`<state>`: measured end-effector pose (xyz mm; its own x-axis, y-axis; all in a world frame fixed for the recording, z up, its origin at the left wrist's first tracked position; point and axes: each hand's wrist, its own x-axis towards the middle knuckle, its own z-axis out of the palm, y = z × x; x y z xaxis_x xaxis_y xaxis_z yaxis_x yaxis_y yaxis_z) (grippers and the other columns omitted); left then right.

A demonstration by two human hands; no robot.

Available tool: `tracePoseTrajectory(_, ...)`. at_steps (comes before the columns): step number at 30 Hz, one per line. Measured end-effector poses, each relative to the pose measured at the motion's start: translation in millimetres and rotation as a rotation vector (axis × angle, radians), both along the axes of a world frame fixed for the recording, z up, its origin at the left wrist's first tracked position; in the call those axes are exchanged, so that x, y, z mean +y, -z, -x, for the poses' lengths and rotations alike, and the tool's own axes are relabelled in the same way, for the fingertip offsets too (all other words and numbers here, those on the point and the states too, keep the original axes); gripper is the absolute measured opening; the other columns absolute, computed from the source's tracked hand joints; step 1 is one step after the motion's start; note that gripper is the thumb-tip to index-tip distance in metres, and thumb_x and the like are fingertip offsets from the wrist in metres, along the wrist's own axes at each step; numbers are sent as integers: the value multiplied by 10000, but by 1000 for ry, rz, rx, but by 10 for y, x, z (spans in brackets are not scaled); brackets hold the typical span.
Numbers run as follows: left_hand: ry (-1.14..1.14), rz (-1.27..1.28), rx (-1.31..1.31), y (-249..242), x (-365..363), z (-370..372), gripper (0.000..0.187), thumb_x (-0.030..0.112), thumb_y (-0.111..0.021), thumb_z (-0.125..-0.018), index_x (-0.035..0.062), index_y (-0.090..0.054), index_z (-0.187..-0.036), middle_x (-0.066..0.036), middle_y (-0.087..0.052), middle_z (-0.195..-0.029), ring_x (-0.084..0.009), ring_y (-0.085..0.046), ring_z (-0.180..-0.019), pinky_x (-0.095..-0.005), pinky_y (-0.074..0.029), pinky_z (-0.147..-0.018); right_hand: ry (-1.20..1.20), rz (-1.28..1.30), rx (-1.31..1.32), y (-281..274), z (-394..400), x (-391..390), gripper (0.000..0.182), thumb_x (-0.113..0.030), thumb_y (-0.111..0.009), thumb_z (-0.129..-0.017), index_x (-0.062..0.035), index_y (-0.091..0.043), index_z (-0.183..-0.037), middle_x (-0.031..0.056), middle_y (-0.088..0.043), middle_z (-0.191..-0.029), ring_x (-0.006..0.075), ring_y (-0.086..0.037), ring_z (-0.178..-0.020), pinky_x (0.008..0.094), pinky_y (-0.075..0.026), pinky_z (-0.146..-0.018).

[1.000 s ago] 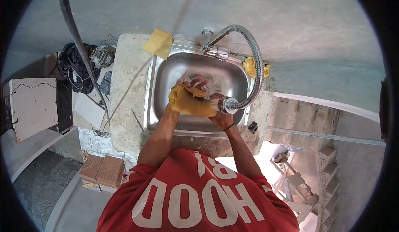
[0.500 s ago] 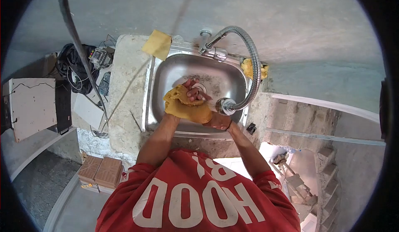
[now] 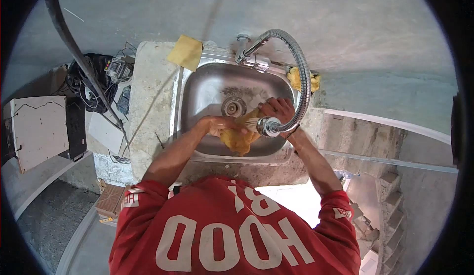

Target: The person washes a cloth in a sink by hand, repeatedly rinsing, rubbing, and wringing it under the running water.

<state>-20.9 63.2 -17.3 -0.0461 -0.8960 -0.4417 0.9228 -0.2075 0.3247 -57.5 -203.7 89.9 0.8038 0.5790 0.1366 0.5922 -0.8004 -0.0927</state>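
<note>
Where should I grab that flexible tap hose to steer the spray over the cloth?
Grip the metal spray head at the hose's free end, coming from the sink's right side; the hose arcs down there, and the rigid tip aims at the cloth.

Bare grey plaster wall (image 3: 306,8) fills the far side. Rough concrete bench (image 3: 148,107) sits below it. On the left, tangled cables (image 3: 91,80) and a pale board (image 3: 42,129); brick-coloured tiles (image 3: 109,201) on the grey floor (image 3: 44,220). Concrete stairs (image 3: 390,216) drop away on the right, brightly lit.

Yellow sponge (image 3: 186,52) on counter corner; tangled cables (image 3: 94,80); bricks (image 3: 109,201) below.
</note>
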Motion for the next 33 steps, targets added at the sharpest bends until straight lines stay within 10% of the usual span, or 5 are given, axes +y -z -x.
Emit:
tracePoseTrajectory(10, 274, -258, -1239, 14, -408, -134, 1129, 339, -1060, -448, -36, -556, -1387, -196, -750, -1108, -257, -746, -1006, -409, -579, -857, 290, 251, 927, 471, -39, -73, 496, -180, -916, -651, -50, -723, -1089, 159, -778, -914, 334, -768, -854, 415, -627, -768)
tracePoseTrajectory(14, 513, -389, -1745, -572, -312, -24, 1181, 329, -1047, -490, 86, -491, -1503, -225, -742, -1088, -341, -741, -1048, -500, -560, -884, 117, -271, 633, 915, 289, -511, 542, -168, -942, -630, -4, -706, -1091, 185, -781, -1013, 351, -770, -928, 410, -623, -804)
tracePoseTrajectory(20, -24, -284, -2207, -35, -177, 25, 972, 242, -890, -730, 232, -434, -1589, -102, -689, -1236, -295, -636, -1215, -457, -527, -977, 773, -1290, 1764, 579, 551, -108, 262, -230, -780, -883, -36, -681, -1028, 95, -706, -880, 211, -676, -691, 340, -586, -599)
tracePoseTrajectory(26, -386, 76, -2172, 31, -204, -260, 607, 274, -793, -793, 144, -637, -1365, -97, -680, -1110, -265, -649, -1029, -396, -535, -902, 873, -2123, 2024, 431, 964, 815, 466, -118, -664, -847, -3, -584, -1291, 83, -602, -930, 164, -595, -659, 261, -491, -471)
tracePoseTrajectory(33, -840, -96, -1548, 261, -439, 110, 615, 216, -853, -721, 108, -652, -1292, -119, -670, -1141, -337, -639, -1105, -457, -519, -964, 7, -3244, 1428, 293, 552, 1516, 419, -114, -650, -884, -2, -562, -1279, 48, -520, -937, 120, -522, -616, 238, -449, -456)
